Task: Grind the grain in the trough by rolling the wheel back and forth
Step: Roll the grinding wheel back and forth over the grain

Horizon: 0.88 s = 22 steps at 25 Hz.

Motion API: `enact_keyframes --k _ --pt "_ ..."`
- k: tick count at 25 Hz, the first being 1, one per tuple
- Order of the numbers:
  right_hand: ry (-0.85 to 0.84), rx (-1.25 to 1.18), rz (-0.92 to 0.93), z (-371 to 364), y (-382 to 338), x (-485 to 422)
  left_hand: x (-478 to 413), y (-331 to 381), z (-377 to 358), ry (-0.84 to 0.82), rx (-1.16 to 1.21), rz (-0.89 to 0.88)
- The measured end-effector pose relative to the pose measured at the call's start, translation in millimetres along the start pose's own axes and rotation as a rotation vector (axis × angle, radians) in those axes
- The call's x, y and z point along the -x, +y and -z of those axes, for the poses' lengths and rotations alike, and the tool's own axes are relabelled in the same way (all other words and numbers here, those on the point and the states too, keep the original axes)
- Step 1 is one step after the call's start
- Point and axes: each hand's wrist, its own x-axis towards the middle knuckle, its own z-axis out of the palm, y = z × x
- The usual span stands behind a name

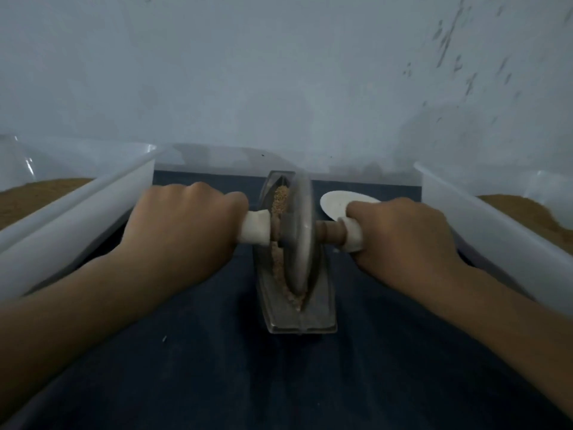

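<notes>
**Two fists, one wheel, two tubs**

Your left hand (183, 225) is curled tight round the left grip (255, 229), and your right hand (400, 237) round the right grip (352, 235). Between them the one wheel (300, 259) stands in the single trough (297, 318), with grain (280, 197) along its left-hand side. Outside each hand sits a tub, the left tub (77, 218) and the right tub (496, 231). Both hold brown powder (40, 193).
</notes>
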Motion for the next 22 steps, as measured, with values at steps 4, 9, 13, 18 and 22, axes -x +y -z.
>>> enact_keyframes --k 4,9,13,18,22 --pt "-0.196 0.069 -0.176 -39 -6 -38 -44 12 -32 -0.179 -0.074 0.114" --pt "-0.388 0.059 -0.178 -42 -7 -76 -66 12 -34 -0.35 0.007 0.211" --pt "-0.05 0.057 0.004 -5 1 -3 -4 6 -5 -0.012 0.0 -0.013" --pt "-0.194 0.12 -0.078 -32 -6 -43 -37 10 -32 -0.233 -0.024 0.147" --pt "-0.327 0.155 -0.111 -38 -13 -89 -64 8 -42 -0.424 0.13 0.27"
